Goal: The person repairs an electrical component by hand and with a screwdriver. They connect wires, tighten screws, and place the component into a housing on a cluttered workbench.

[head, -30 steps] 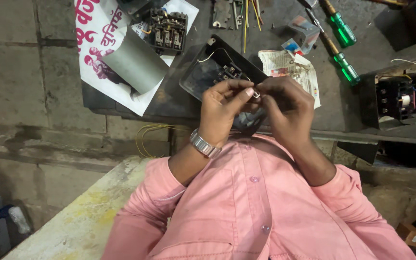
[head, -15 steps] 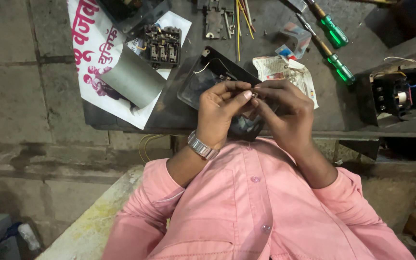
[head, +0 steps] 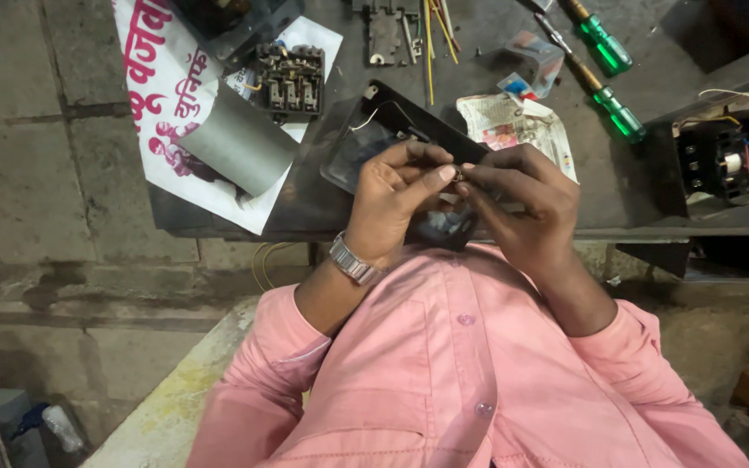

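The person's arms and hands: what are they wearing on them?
Both arms are in long pink shirt sleeves, pushed up so the forearms are bare. The left hand has a silver metal-link wristwatch on its wrist. The right hand is bare, with no watch or glove, and no ring can be made out. The pink shirt buttons down the front with matching pink buttons.

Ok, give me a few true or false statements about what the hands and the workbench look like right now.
1. Both hands pinch one small metal part between their fingertips. True.
2. The left hand wears a metal wristwatch. True.
3. The two screwdrivers have red handles. False: the handles are green.
4. The right hand rests flat on the bench. False: it is raised, meeting the left hand.
5. A grey cylinder lies on the white printed sheet. True.
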